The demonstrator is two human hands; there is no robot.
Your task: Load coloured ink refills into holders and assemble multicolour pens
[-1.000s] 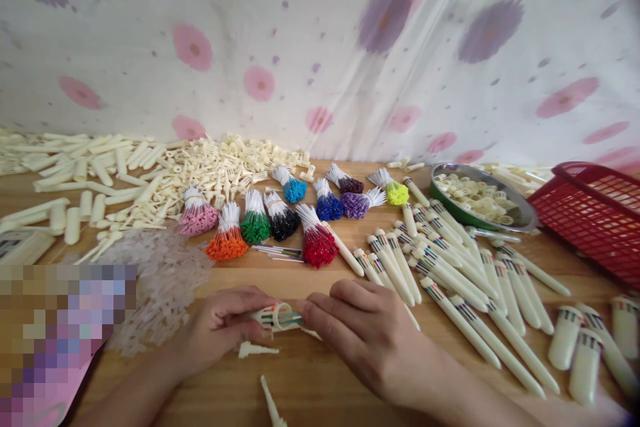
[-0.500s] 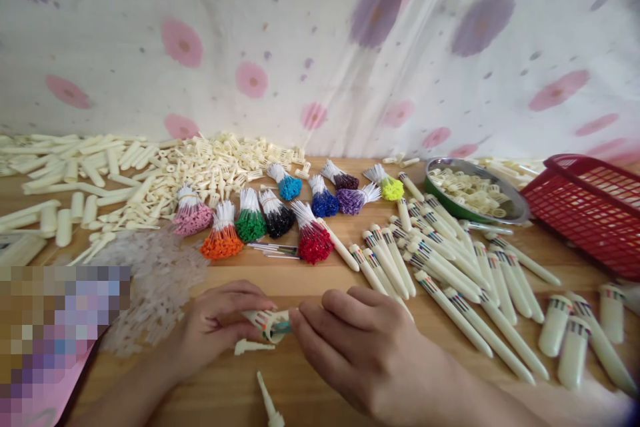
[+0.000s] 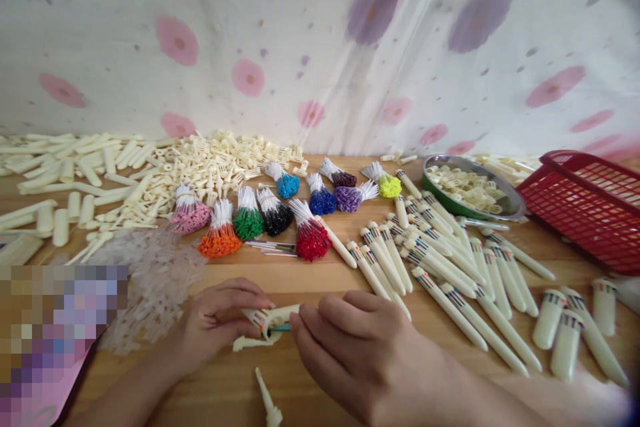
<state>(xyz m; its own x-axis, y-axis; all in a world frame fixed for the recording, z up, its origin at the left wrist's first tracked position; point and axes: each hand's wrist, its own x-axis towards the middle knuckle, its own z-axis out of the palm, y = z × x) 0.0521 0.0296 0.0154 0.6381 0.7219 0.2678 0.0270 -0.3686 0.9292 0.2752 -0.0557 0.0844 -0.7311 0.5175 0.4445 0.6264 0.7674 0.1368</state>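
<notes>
Between the fingers and thumb of my left hand (image 3: 225, 317) is a short cream pen barrel (image 3: 257, 319) with coloured slots, its open end facing right. My right hand (image 3: 353, 347) pinches a thin blue piece (image 3: 283, 328) at that opening; most of it is hidden by the fingers. A cream tube-like part (image 3: 285, 313) shows just behind the opening, reaching toward my right fingertips; I cannot tell whether it is held. Under the barrel lies a small cream part (image 3: 245, 344). Nearer to me rests a pointed cream piece (image 3: 267, 400).
Bundles of white sticks with coloured ends, such as a red bundle (image 3: 313, 240), stand beyond my hands. Finished-looking multicolour pens (image 3: 450, 320) lie to the right, near a metal bowl (image 3: 515, 212) and a red basket (image 3: 590, 213). Clear plastic bits (image 3: 150, 287) spread at left.
My right hand has shifted slightly at the barrel's opening, and more of the cream tube-like part shows behind it. The whole view has moved a little.
</notes>
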